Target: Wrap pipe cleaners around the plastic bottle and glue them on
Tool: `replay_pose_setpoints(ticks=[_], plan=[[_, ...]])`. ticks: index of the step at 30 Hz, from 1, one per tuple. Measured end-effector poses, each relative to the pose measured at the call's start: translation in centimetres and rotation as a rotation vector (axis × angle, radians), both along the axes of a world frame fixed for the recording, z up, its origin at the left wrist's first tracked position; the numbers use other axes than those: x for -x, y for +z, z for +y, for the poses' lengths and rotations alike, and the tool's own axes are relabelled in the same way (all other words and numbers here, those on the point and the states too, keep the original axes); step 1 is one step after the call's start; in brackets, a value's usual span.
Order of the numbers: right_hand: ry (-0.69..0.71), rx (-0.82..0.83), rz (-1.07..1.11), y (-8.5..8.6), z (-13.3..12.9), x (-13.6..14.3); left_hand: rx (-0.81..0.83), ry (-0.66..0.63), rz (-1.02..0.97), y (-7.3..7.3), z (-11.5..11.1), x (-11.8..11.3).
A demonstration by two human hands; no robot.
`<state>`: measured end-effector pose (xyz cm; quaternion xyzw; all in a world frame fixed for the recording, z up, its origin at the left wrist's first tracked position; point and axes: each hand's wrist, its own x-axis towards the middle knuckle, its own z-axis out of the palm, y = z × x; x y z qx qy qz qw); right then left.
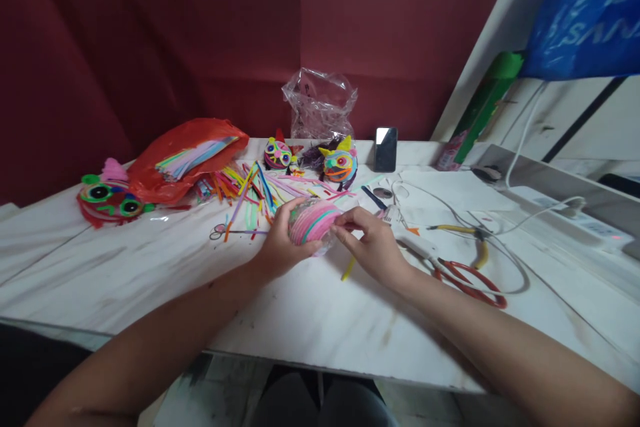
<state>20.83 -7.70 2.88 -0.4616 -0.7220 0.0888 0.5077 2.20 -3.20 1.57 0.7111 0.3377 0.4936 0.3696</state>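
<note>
A rounded ball (314,221) wrapped in pink strands, with a thin green band across it, is held above the near part of the table. My left hand (284,239) wraps around its left side, thumb underneath. At its right edge my right hand (367,240) is closed, thumb and forefinger pinched against the surface; what lies between those fingertips is too small to make out. Behind the hands spreads a loose pile of coloured pipe cleaners (250,190). A yellow strip (349,269) lies on the table below my right hand.
Small scissors (218,232) lie left. A red bag (200,140) of pipe cleaners stands behind, near several decorated animal heads, one a red head (111,200). To the right are a phone (385,149), a glue gun (420,247), yellow-handled pliers (480,240), red-handled scissors (473,283), cables and a power strip (570,213).
</note>
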Motion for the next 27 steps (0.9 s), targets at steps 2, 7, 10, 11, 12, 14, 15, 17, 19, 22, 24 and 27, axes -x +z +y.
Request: replay_pose_setpoints(ticks=[2,7,10,11,12,14,15,17,19,22,24,27], plan=[[0.008,0.001,-0.012,-0.23,-0.05,0.13,0.033,0.000,0.003,-0.09,-0.01,-0.08],[0.013,-0.029,-0.009,-0.52,-0.33,0.21,0.044,0.003,0.009,-0.36,0.22,-0.10],[-0.012,-0.054,-0.019,-0.54,-0.46,-0.08,0.038,-0.018,-0.013,-0.35,0.32,0.01],[-0.016,-0.055,-0.018,-0.56,-0.48,-0.17,0.034,-0.022,-0.017,-0.28,0.31,0.04],[-0.019,-0.050,-0.014,-0.58,-0.49,-0.24,0.031,-0.024,-0.018,-0.19,0.27,0.06],[-0.017,-0.045,0.001,-0.64,-0.48,-0.28,0.032,-0.021,-0.014,0.03,0.16,0.06],[-0.017,-0.046,0.005,-0.65,-0.48,-0.25,0.031,-0.020,-0.007,0.12,0.10,0.04],[-0.020,-0.045,0.006,-0.60,-0.46,-0.16,0.023,-0.021,0.012,0.19,0.01,0.02],[-0.022,-0.040,0.001,-0.45,-0.47,-0.08,0.018,-0.021,0.030,0.07,0.01,0.01],[-0.025,-0.040,-0.007,-0.23,-0.54,0.00,0.012,-0.022,0.046,-0.30,0.09,0.04],[-0.025,-0.041,-0.015,-0.23,-0.60,0.08,0.016,-0.023,0.036,-0.48,0.13,0.05],[-0.020,-0.049,-0.035,-0.43,-0.64,0.24,0.049,-0.009,0.023,-0.45,0.08,-0.02]])
